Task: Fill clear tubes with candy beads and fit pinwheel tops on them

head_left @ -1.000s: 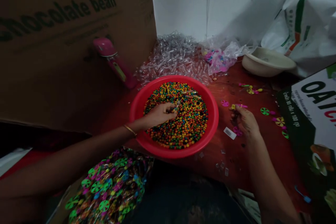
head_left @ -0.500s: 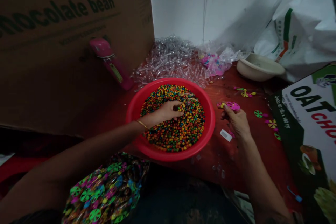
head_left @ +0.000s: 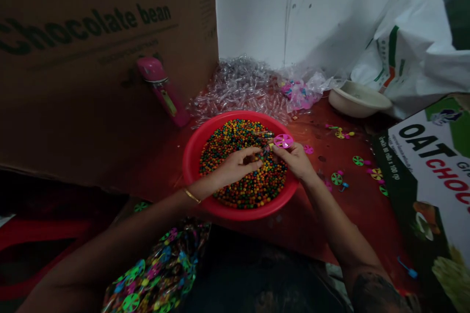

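Observation:
A red basin holds a mass of small multicoloured candy beans. Over these, my left hand is closed at the fingertips around a small clear tube with dark bits showing inside. My right hand pinches a pink fan-wheel cap with a yellow part, at the basin's right rim. The cap's yellow end meets or nearly meets the tube; my fingers partly hide the joint.
Clear empty tubes lie heaped behind the basin. Loose fan caps are scattered right. A pink flashlight leans on a cardboard box. A beige bowl and an oat-choco box stand right; a bag of filled toys sits in front.
My right hand has moved left with the pink cap, from beside the basin to the tube at my left fingertips. The left hand stays over the candy. The view has shifted slightly.

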A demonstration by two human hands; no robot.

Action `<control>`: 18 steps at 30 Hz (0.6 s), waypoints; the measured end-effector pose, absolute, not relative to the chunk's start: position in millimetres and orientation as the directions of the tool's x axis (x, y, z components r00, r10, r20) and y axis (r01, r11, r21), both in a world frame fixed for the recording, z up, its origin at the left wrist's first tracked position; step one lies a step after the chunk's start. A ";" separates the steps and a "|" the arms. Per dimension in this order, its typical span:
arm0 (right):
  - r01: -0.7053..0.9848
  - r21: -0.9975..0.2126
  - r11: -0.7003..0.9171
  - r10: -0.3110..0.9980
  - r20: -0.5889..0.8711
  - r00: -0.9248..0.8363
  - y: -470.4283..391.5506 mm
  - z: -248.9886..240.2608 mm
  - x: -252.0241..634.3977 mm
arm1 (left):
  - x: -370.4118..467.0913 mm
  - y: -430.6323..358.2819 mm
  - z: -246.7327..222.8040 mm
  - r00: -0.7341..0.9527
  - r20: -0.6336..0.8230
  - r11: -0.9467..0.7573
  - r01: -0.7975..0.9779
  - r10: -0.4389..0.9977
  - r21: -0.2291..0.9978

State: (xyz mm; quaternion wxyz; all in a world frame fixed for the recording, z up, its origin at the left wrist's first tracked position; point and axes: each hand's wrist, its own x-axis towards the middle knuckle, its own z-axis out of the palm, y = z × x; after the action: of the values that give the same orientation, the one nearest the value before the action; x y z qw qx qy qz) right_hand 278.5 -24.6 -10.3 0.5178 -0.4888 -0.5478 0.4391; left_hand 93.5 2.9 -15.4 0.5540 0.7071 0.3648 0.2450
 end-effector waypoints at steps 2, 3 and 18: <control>0.080 -0.985 0.152 0.988 0.151 -0.025 -25.5 -9.8 280.2 | 92.6 -3.6 -10.1 0.624 -0.133 0.006 0.201 0.770 0.980; 0.088 -0.981 0.171 0.985 0.168 -0.048 -26.1 -8.6 281.7 | 91.9 -6.9 -7.7 0.637 -0.173 0.075 0.179 0.751 0.981; 0.240 -0.952 0.190 0.967 0.224 0.121 -42.4 -15.1 270.4 | 105.8 -40.9 9.0 0.563 0.266 -0.619 0.653 0.782 0.437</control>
State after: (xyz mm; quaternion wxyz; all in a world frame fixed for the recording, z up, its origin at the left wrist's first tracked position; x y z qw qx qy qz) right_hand 270.4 -42.4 -15.1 0.5250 -0.5336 -0.5653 0.3465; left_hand 105.8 -40.9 9.0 0.1460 0.8719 0.4114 0.2217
